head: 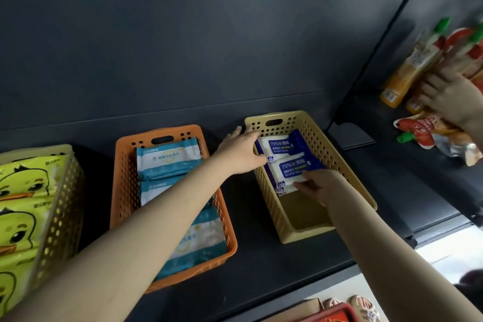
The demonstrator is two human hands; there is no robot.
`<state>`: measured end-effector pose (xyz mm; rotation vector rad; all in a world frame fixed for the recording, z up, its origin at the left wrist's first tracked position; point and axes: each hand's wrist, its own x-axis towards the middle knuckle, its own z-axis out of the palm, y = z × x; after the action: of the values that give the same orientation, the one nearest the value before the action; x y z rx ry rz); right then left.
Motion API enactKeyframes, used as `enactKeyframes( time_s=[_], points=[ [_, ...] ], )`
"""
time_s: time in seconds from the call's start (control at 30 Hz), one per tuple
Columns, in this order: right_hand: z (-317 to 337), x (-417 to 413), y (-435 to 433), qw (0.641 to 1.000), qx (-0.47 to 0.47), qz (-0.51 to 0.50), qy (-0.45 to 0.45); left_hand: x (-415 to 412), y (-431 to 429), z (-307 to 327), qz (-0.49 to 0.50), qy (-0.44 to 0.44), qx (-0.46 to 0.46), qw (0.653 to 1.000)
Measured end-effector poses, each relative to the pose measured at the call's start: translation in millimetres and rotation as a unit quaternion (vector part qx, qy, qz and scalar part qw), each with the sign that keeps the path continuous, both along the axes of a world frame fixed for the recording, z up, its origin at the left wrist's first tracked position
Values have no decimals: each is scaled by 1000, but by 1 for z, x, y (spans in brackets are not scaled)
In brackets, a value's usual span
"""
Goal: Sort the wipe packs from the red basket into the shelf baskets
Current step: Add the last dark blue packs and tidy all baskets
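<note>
Step in hand: placing blue-and-white alcohol wipe packs into the tan basket (305,236), which sits just right of centre on the dark shelf (261,269). Right hand (317,184) comes in from 5 o'clock, fingers curled and pinching the near corner of the front pack (290,166). That pack stands tilted against the rear pack (281,145) at the basket's 12 o'clock end. Left hand (241,150) lies over the basket's 9 o'clock rim, fingers straight and spread toward the back corner and thumb side against the packs; it clamps nothing and, by my reading, steadies the basket or the row. The 6 o'clock half of the basket is bare floor. Judged stage: well along, since the other two shelf baskets already hold stock. Next move likely calls for letting go of the corner without tipping the row forward, then reaching down to the red basket (332,315), only its rim showing at 6 o'clock of the frame; contents not visible. At 9 o'clock of the tan basket, apart from it, stands the orange basket (125,165) with teal-and-white packs (167,159). Farther toward 9 is the yellow basket (62,204) of duck-print packs (23,180). A dark matte back panel (183,34) rises behind. At 2 o'clock another person's hand (454,97) handles spouted pouches (407,70) on the adjoining shelf. Pale floor shows at 4 o'clock.
</note>
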<state>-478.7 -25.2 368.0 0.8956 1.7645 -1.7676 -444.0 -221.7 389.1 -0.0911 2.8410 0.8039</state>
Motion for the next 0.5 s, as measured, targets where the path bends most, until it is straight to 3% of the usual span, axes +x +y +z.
enactKeyframes(
  time_s=[0.13, 0.33, 0.43, 0.5],
  points=[
    [6, 3, 1, 995, 73, 69, 8, 5, -4, 4, 2, 4, -13, 1000],
    [18, 10, 7, 952, 242, 168, 78, 13, -13, 4, 5, -8, -39, 999],
    [28, 7, 9, 834, 462, 236, 186, 11, -15, 4, -2, -9, -27, 1000],
    [28, 6, 3, 771, 492, 315, 253, 10, -13, 3, -3, -8, -24, 1000]
  ],
)
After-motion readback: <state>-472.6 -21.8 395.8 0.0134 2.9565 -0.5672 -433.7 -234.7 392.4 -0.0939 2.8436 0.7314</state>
